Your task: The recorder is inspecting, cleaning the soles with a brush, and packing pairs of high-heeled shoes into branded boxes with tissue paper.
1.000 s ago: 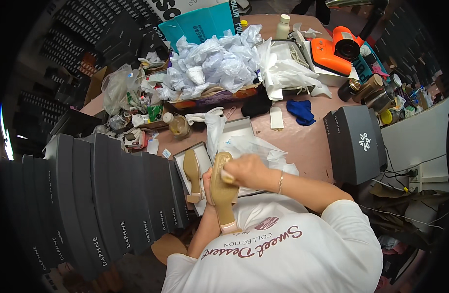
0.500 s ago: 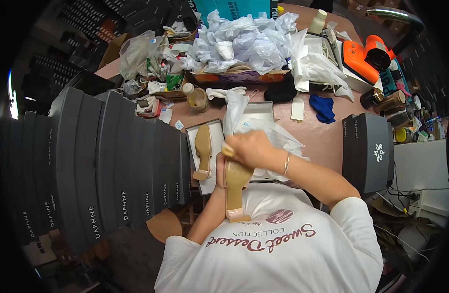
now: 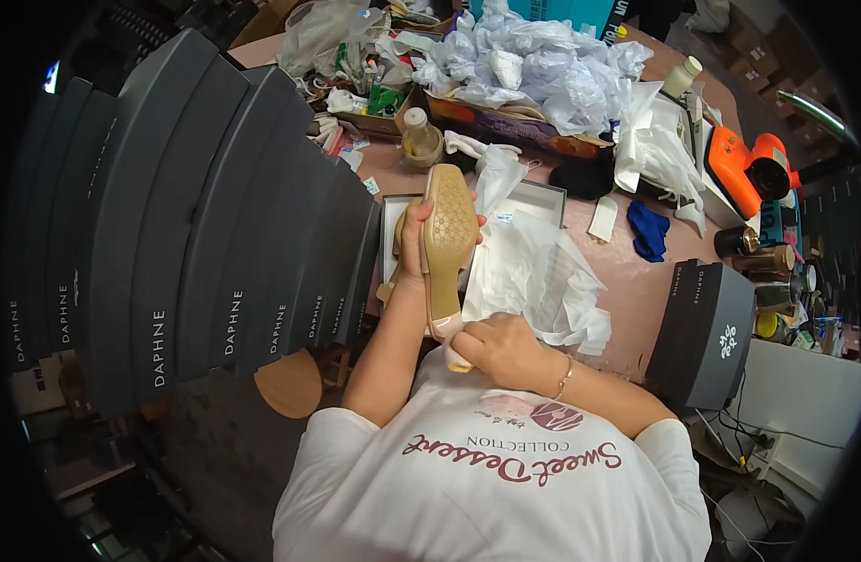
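Since half a second earlier, the tan shoe [image 3: 448,245] had swung sole-up and risen over the open shoebox [image 3: 543,199]. Left to right I logged: stacked dark boxes [image 3: 215,234]; left hand [image 3: 414,245], grip closed around the shoe's forepart; right hand [image 3: 498,348], grip closed at its heel end; white tissue paper [image 3: 534,272] on the bench [image 3: 637,281]. I judged the shoe light, stiff-soled and smooth, best held by its edges.
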The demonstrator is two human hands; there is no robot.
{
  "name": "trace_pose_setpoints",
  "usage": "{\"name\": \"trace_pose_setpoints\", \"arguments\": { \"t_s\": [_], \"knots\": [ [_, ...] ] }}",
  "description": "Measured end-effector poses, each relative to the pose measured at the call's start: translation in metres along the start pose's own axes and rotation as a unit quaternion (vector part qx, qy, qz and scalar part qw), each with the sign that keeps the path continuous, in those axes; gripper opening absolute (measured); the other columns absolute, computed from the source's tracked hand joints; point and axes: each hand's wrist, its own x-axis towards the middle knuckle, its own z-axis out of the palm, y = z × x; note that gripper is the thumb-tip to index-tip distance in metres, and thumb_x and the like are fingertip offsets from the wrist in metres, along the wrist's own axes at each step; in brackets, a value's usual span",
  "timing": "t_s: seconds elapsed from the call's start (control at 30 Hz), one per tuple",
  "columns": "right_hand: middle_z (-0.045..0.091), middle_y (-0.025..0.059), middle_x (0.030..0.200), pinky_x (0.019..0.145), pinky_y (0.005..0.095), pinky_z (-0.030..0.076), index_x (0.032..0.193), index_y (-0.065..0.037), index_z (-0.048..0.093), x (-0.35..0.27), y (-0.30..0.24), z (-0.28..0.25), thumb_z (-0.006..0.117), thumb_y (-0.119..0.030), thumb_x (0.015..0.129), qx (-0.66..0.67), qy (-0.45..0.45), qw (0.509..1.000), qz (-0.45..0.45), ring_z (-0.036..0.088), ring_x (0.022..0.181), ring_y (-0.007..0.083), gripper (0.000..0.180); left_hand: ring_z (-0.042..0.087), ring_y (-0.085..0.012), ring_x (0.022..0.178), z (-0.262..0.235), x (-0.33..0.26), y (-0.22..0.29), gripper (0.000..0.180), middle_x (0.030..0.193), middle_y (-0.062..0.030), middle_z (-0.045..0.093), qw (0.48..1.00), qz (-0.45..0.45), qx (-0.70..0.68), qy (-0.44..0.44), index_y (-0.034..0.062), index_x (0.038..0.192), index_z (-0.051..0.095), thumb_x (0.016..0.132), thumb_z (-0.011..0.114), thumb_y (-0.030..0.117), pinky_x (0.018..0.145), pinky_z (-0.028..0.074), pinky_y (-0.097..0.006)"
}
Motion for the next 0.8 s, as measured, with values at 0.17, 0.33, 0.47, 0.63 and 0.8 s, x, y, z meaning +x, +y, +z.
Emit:
{"name": "trace_pose_setpoints", "arguments": {
  "t_s": [0.17,0.33,0.47,0.63,0.8],
  "knots": [
    [0.052,0.003,0.064,0.049,0.0342,0.045,0.078,-0.01,0.05,-0.012,0.013,-0.018,0.064,-0.019,0.068,0.021,0.088,0.993,0.069,0.056,0.052,0.0211,0.019,0.06,-0.0306,0.088,-0.003,0.003,0.006,0.061,0.117,-0.0193,0.053,1.0,0.012,0.009,0.0,-0.0004,0.126,0.044,0.08,0.048,0.04,0.068,0.055,-0.042],
    [0.056,0.0059,0.07,0.051,0.0371,0.045,0.081,-0.008,0.05,-0.022,0.03,0.007,0.065,-0.017,0.074,-0.009,0.008,0.993,0.114,0.058,0.057,0.0253,0.02,0.059,-0.0317,0.089,0.0,0.005,0.008,0.062,0.12,-0.0204,0.052,0.997,0.063,0.003,-0.05,0.0015,0.128,0.043,0.08,0.048,0.041,0.069,0.054,-0.041],
    [0.06,0.014,0.086,0.063,0.0373,0.047,0.096,-0.004,0.053,-0.055,0.106,-0.037,0.068,-0.029,0.076,-0.106,-0.045,0.913,0.391,0.06,0.072,0.0319,0.035,0.058,-0.0322,0.093,-0.019,0.003,0.029,0.062,0.119,-0.0204,0.052,0.982,0.078,-0.136,-0.1,0.0025,0.129,0.044,0.082,0.048,0.043,0.074,0.052,-0.044],
    [0.045,0.0258,0.128,0.093,0.0335,0.041,0.136,-0.001,0.034,-0.02,0.083,-0.014,0.063,-0.043,0.083,0.21,0.065,0.942,0.254,0.049,0.115,0.0291,0.074,0.059,-0.0292,0.096,0.02,0.003,0.001,0.059,0.115,-0.016,0.056,0.979,0.107,-0.167,0.046,0.0037,0.125,0.047,0.083,0.046,0.045,0.082,0.05,-0.043],
    [0.057,0.0109,0.114,0.084,0.0281,0.046,0.136,-0.003,0.034,-0.019,0.056,0.015,0.058,-0.023,0.089,0.74,-0.078,0.599,0.296,0.057,0.101,0.0137,0.056,0.048,-0.0293,0.117,-0.002,-0.014,-0.004,0.053,0.126,-0.0179,0.049,0.893,0.108,0.426,0.097,0.0034,0.129,0.046,0.088,0.053,0.036,0.101,0.036,-0.039]
  ]
}}
